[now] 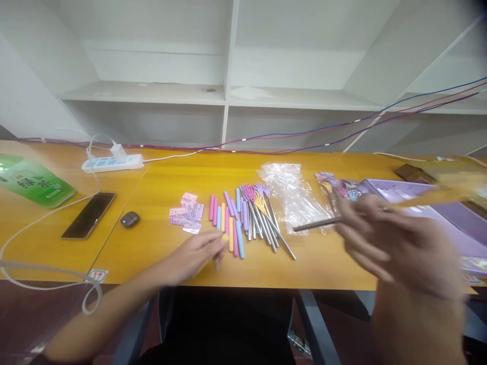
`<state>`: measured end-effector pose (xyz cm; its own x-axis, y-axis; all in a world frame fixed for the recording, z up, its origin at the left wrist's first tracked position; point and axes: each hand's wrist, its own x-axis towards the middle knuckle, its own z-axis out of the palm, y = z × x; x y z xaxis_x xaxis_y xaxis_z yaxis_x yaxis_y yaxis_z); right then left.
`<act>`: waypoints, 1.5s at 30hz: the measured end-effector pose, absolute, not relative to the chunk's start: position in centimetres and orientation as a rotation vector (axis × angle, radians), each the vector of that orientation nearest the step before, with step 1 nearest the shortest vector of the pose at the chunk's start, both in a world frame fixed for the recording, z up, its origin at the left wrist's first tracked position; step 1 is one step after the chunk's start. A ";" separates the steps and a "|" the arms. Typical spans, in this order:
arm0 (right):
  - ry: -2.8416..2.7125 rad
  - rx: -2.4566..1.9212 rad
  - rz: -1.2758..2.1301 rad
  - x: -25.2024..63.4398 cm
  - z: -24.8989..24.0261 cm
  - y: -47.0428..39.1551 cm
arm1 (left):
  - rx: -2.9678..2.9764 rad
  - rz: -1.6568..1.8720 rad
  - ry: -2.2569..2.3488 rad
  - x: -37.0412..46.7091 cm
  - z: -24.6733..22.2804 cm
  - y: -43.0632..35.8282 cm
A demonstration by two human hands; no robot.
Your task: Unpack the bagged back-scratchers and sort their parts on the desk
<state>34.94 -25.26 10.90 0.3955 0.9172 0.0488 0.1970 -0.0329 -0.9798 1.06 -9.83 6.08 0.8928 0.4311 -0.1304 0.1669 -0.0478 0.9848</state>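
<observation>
My left hand (200, 252) is closed around a yellow handle grip (225, 237), whose end shows at the fingertips. Raised on the right, my right hand (395, 243) is blurred by motion. It grips a metal rod (317, 224) pointing left, with a blurred yellow part (433, 196) stretching out to the right; this looks like a back scratcher. Between the hands lie several back scratchers (262, 213) with pink, purple and yellow hand-shaped heads. Loose pink, blue, yellow and purple handle grips (239, 241) lie beside them, nearest my left hand.
Small printed cards (188, 213) lie left of the grips. Clear plastic bags (291, 192) are behind, and a purple box (399, 188) stands right. A mouse (130, 219), phone (89, 215), power strip (112, 162) and green pouch (38, 182) occupy the left. Cables run along the back.
</observation>
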 end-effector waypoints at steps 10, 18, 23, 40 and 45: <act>-1.003 -1.344 1.065 33.6 10.3 -17.5 | 2.310 0.347 0.903 8.5 2.2 -1.6; -1.322 -1.874 0.662 34.8 10.7 -17.1 | 2.517 0.310 1.136 8.1 -0.3 -1.9; -1.439 -2.399 0.428 35.4 7.3 -13.7 | 2.548 0.320 1.214 8.0 -1.0 -2.4; -1.445 -2.408 0.048 36.8 0.9 -9.9 | 2.463 0.481 0.967 7.2 -1.6 -2.3; -1.161 -2.595 -0.220 44.3 3.3 -13.5 | 2.413 0.546 0.969 7.1 -1.5 -1.8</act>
